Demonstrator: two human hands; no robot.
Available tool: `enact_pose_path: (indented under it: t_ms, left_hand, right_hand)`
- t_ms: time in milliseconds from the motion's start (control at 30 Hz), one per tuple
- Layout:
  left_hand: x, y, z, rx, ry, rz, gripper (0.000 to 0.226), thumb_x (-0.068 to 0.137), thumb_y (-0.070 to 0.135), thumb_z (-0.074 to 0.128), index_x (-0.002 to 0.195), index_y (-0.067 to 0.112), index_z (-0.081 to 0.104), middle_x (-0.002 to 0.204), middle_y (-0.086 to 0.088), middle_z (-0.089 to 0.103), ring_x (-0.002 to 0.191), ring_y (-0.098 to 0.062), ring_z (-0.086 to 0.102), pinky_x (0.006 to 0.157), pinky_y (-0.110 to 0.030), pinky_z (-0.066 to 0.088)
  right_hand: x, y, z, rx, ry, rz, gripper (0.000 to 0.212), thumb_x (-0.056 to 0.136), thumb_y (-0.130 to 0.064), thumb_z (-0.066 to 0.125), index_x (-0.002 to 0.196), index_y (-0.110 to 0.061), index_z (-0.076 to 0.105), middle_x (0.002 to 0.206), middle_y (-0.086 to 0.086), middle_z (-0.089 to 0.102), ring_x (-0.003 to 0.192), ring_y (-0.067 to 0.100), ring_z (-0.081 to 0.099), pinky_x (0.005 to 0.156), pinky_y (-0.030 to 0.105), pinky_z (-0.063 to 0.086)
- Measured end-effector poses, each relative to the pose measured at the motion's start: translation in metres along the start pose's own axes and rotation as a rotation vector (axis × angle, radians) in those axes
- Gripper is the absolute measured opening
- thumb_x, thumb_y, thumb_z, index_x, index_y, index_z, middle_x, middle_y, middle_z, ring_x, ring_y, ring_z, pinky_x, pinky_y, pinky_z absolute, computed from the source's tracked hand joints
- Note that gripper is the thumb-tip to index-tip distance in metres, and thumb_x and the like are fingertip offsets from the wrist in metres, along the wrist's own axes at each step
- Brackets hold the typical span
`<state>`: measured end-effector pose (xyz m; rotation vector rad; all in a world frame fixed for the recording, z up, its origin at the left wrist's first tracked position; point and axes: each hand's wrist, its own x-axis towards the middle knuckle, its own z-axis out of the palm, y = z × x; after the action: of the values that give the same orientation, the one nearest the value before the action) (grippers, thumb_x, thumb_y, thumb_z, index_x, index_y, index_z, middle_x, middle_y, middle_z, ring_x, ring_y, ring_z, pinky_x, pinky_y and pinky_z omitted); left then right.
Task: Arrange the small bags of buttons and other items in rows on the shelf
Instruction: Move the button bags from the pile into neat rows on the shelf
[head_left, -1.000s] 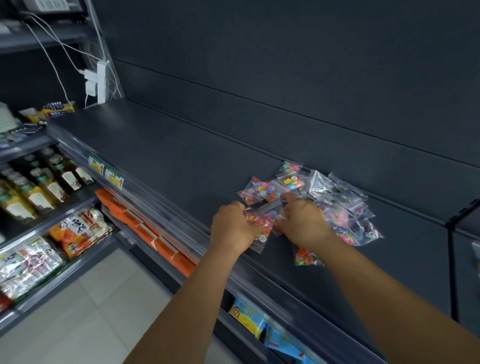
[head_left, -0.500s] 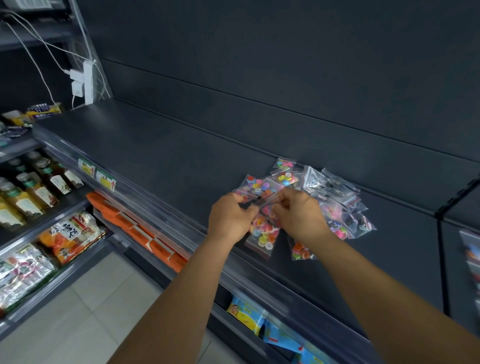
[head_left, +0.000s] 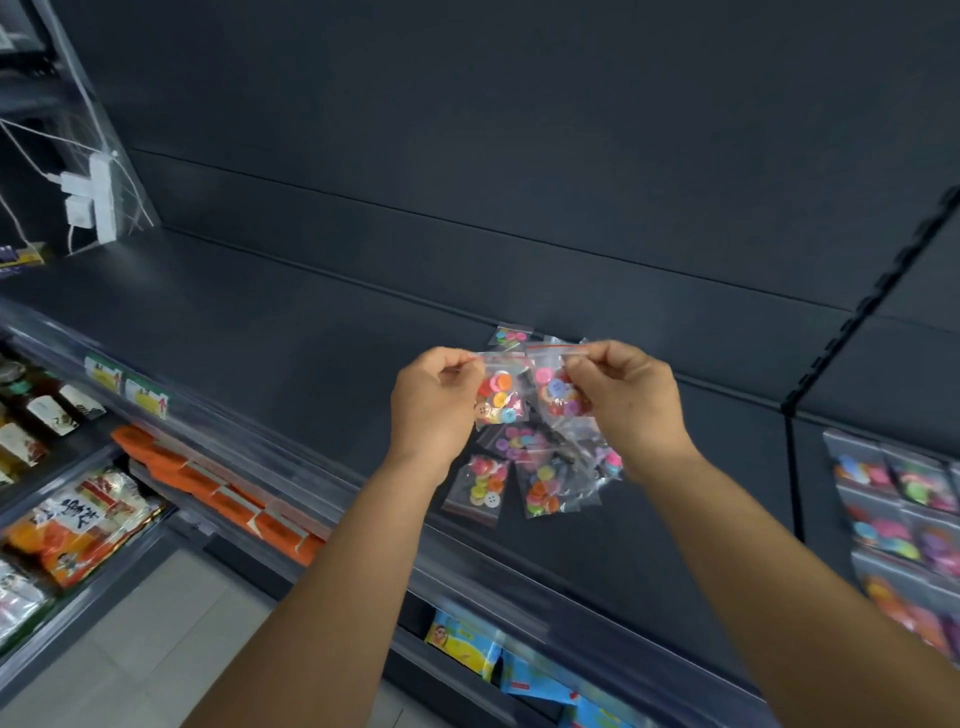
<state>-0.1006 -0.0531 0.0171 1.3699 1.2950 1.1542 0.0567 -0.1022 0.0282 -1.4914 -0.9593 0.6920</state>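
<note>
My left hand (head_left: 434, 405) pinches the top corner of a clear bag of coloured buttons (head_left: 500, 395) and holds it up above the dark shelf (head_left: 249, 332). Beside it, my right hand (head_left: 626, 400) pinches the top of a second button bag (head_left: 558, 392). The two bags hang side by side, touching. Below them a loose pile of several button bags (head_left: 530, 478) lies on the shelf. One more bag (head_left: 511, 336) lies behind, near the back wall.
Rows of button bags (head_left: 904, 514) lie on the neighbouring shelf section at the right, past a black upright divider (head_left: 792, 441). Orange packets (head_left: 218, 488) and snack bags fill lower shelves at the left. A white power strip (head_left: 96, 200) hangs at the far left.
Both hands have risen from the pile, each lifting one button bag clear of the shelf. The view has shifted right, bringing the neighbouring section's bags into sight.
</note>
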Motion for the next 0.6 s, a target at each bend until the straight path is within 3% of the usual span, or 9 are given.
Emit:
enact_pose_path:
  t_ms: [133,267,467,600]
  left_hand:
    - [-0.017,0.018,0.034,-0.031,-0.088,0.025,0.014,0.088,0.017,0.063,0.079,0.026,0.067,0.078,0.003,0.072,0.074,-0.014,0.067,0.079,-0.044,0.058]
    - [-0.041,0.035,0.079,-0.064,-0.193,0.024,0.015,0.086,0.018,0.063,0.074,0.024,0.068,0.071,0.007,0.069,0.073,-0.014,0.066,0.083,-0.044,0.056]
    - [-0.089,0.051,0.161,-0.085,-0.31,0.003,0.011,0.086,0.021,0.065,0.076,0.021,0.069,0.073,0.007,0.07,0.076,-0.014,0.066,0.086,-0.045,0.055]
    - [-0.129,0.059,0.221,-0.038,-0.381,0.005,0.014,0.087,0.023,0.063,0.075,0.02,0.07,0.074,0.004,0.073,0.079,-0.016,0.068,0.084,-0.045,0.055]
  right_hand:
    - [-0.006,-0.003,-0.041,0.058,0.049,0.006,0.019,0.085,-0.014,0.066,0.067,-0.016,0.068,0.063,-0.001,0.069,0.05,0.008,0.058,0.048,0.019,0.048]
    - [-0.013,0.002,-0.092,0.078,0.091,0.012,0.021,0.087,-0.014,0.064,0.066,-0.015,0.066,0.053,-0.008,0.062,0.051,0.006,0.057,0.054,0.018,0.052]
    - [-0.029,0.016,-0.191,-0.032,0.184,0.028,0.027,0.09,-0.025,0.061,0.065,-0.016,0.066,0.051,-0.013,0.062,0.044,-0.004,0.05,0.046,0.008,0.041]
    - [-0.044,0.027,-0.265,-0.068,0.229,0.068,0.033,0.09,-0.03,0.06,0.06,-0.017,0.064,0.053,-0.011,0.061,0.047,-0.001,0.05,0.05,0.013,0.044]
